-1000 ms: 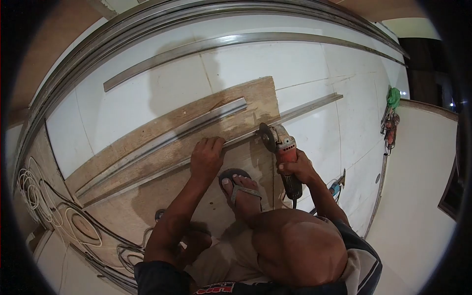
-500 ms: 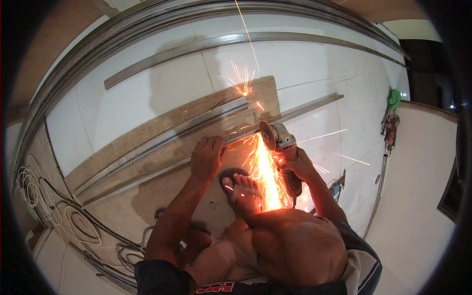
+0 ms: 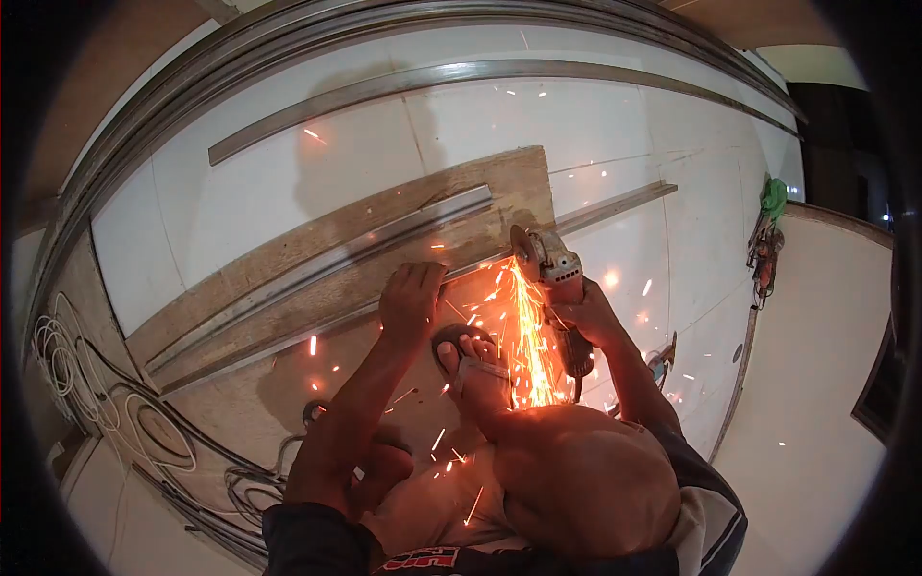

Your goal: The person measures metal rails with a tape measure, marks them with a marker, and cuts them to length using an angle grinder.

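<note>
My right hand (image 3: 588, 322) grips a red angle grinder (image 3: 555, 280), whose disc (image 3: 523, 252) bites into a long metal strip (image 3: 615, 204) lying across a wooden board (image 3: 317, 252). Orange sparks spray back from the cut toward my foot in a sandal (image 3: 468, 365). My left hand (image 3: 411, 300) presses flat on the strip just left of the disc. A second metal channel (image 3: 403, 228) lies on the board beyond the strip.
A longer metal bar (image 3: 480, 77) rests on the white tiled floor farther off, with curved rails (image 3: 288, 38) behind it. Coiled cables (image 3: 115, 413) lie at the left. Another power tool and a green item (image 3: 765, 230) sit at the right.
The grinder went from idle on the strip to cutting, throwing sparks. The spark shower is now narrower and more scattered than half a second ago. Both hands stay put.
</note>
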{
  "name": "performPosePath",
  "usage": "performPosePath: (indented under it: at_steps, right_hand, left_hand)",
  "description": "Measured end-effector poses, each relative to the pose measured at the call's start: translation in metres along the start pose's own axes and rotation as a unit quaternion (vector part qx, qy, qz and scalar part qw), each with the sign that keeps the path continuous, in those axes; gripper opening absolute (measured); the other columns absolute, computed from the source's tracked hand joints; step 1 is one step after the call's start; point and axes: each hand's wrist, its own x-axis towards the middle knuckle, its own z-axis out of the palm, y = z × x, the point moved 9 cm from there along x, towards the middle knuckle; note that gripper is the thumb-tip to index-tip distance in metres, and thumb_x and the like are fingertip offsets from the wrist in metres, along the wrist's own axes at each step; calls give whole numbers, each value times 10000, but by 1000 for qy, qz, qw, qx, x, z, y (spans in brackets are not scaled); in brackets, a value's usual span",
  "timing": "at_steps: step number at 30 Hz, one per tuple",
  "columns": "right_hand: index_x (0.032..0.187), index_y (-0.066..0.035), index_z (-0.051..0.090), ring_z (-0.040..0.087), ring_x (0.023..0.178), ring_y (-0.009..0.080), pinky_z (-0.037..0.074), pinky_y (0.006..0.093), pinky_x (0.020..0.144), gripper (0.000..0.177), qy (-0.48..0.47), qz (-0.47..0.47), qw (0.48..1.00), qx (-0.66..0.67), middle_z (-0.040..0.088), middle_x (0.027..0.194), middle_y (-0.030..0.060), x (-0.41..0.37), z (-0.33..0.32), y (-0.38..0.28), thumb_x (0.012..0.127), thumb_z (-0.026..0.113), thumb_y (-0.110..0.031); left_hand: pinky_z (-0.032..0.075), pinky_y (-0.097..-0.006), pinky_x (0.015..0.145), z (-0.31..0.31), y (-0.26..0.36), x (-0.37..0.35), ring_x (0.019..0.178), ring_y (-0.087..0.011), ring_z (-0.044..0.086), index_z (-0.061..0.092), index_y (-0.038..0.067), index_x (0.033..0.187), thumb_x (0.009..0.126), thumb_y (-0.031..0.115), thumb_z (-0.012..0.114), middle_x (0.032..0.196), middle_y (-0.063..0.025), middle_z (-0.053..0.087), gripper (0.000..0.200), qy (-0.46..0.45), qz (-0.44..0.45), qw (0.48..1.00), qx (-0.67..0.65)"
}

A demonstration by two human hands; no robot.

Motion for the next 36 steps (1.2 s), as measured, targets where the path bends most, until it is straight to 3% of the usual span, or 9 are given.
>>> performPosePath:
  at_steps: [4, 10, 14, 16, 22, 36]
  right_hand:
    - [1142, -17, 606, 631, 774, 135, 552, 328, 701, 497, 8, -35, 998, -54, 662, 916, 40, 6, -3, -8, 707, 830, -111]
    - [1112, -1, 599, 657, 807, 161, 566, 341, 739, 484, -42, -3, 999, -8, 669, 952, 63, -7, -3, -7, 692, 812, -114]
    - [1101, -1, 598, 660, 807, 167, 569, 340, 746, 486, -28, 4, 999, -36, 669, 945, 67, -14, -14, 11, 686, 810, -138]
    - [1164, 1, 601, 640, 826, 159, 551, 324, 738, 596, -6, 4, 998, -64, 673, 951, 62, -14, -19, 23, 661, 851, -201]
    - [1180, 0, 595, 639, 845, 158, 553, 332, 764, 606, 16, 40, 996, -81, 667, 1002, 63, -22, -14, 25, 670, 854, -201]
    - [1226, -15, 606, 639, 919, 156, 554, 346, 822, 604, -4, 27, 998, -58, 673, 1057, 59, -22, -1, 6, 690, 850, -149]
  left_hand:
    - [525, -405, 845, 1, 2, -2, 985, -288, 621, 618, 95, 1018, 799, 153, 729, 1013, -70, 653, 253, -1, -3, 1000, 10]
    - [459, -451, 940, 1, 11, -12, 1056, -290, 591, 616, 95, 1072, 781, 175, 760, 1162, -66, 634, 335, 11, -17, 1000, -17]
    - [450, -453, 940, 5, 11, -18, 1054, -297, 586, 615, 90, 1090, 772, 192, 778, 1170, -65, 641, 373, 26, -6, 999, -27]
    - [451, -443, 928, 6, 9, -18, 1061, -299, 582, 618, 86, 1092, 771, 206, 786, 1155, -73, 645, 382, 32, 6, 998, -54]
    - [454, -442, 897, 3, 9, -15, 1041, -291, 581, 639, 92, 1150, 779, 252, 795, 1145, -84, 644, 433, 26, 5, 999, -45]
    - [463, -445, 871, 7, 12, -17, 1006, -293, 575, 639, 88, 1191, 825, 289, 761, 1123, -72, 632, 435, 28, 36, 999, -10]
